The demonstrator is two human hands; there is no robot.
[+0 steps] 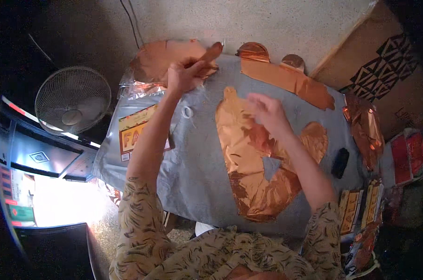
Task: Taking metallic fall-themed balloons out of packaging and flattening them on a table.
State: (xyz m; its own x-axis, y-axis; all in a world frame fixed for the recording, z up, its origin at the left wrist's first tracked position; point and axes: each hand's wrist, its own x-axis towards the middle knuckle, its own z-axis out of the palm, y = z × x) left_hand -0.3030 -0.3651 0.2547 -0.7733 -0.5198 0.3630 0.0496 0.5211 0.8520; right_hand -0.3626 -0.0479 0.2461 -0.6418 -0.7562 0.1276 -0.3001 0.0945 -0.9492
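Observation:
At the back left of the grey-covered table, my left hand [186, 77] is closed on a narrow copper foil piece [213, 52], which sticks out to the right of the fingers. Behind it lies a pile of flat copper foil balloons [160, 53], partly in clear plastic. My right hand [269, 111], smeared by motion, is over a large uninflated copper foil balloon [235, 144] with a hole in its middle. Whether its fingers touch the foil I cannot tell. A small white ring, like a ribbon roll [187, 112], lies between my arms.
A printed balloon packet [139, 130] lies left on the grey cloth [193, 172]. Another folded copper foil balloon [286, 81] is at the back right. A small black object [340, 163] sits near the right edge. A fan [73, 100] stands left, a cardboard box [375, 60] right.

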